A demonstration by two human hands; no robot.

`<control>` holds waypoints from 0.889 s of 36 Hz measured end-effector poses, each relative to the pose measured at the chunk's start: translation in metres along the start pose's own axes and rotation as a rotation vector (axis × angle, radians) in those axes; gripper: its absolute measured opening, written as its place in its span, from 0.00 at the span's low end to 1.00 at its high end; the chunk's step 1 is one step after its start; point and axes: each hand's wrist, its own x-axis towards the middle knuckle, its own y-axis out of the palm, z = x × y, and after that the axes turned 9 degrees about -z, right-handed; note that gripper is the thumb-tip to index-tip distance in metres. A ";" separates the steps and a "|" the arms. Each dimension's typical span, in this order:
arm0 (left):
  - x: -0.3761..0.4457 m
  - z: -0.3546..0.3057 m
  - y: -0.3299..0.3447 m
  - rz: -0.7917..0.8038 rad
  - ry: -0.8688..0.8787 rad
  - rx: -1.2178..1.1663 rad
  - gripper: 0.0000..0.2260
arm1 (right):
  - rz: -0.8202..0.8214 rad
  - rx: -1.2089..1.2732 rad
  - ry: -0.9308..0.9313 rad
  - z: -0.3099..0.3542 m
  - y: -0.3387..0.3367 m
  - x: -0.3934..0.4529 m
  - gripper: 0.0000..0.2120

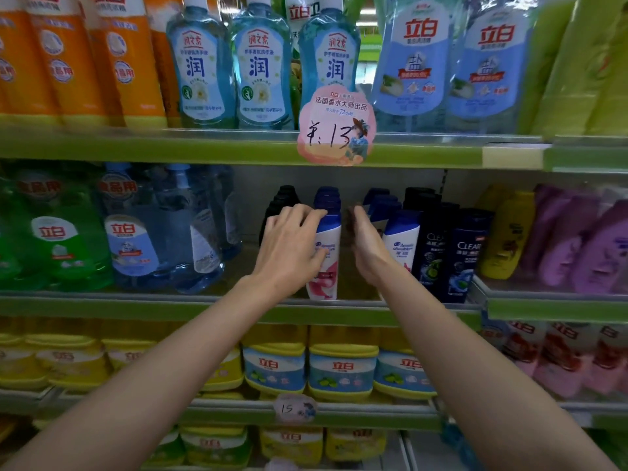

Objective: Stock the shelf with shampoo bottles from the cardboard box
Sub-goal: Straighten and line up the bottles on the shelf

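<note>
Shampoo bottle, white with pink base, stands at the middle shelf's front edge, left hand's curled fingers steadying it upright while the right hand hovers alongside, fingers straight together.

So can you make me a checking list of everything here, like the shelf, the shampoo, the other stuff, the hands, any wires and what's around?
Surface: middle shelf, green front edge, with a bare gap between the two white shampoo bottles.
Job's things: white and pink shampoo bottle upright at the shelf front; white shampoo bottle with blue cap to its right. No cardboard box seen.
Clutter: dark Clear bottles, yellow bottles, green detergent, pink price tag reading 13.
Hands: left hand has its fingers on the pink bottle; right hand is open and blurred, in the gap.
Cables: nothing seen.
Surroundings: full shelves above and below.
</note>
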 end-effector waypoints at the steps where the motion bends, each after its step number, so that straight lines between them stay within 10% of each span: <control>1: -0.002 -0.004 0.000 -0.002 -0.005 -0.001 0.26 | -0.003 -0.012 -0.012 0.002 -0.003 -0.006 0.18; 5: -0.009 -0.020 0.004 0.002 -0.028 0.003 0.25 | -0.039 -0.199 -0.052 0.004 -0.018 -0.021 0.29; 13: -0.026 -0.054 0.018 0.053 -0.087 -0.102 0.26 | -0.305 -0.510 -0.379 0.000 -0.071 -0.051 0.15; 32: -0.007 -0.045 0.027 -0.063 -0.124 -0.378 0.16 | -0.321 -0.831 -0.097 -0.030 -0.091 -0.026 0.20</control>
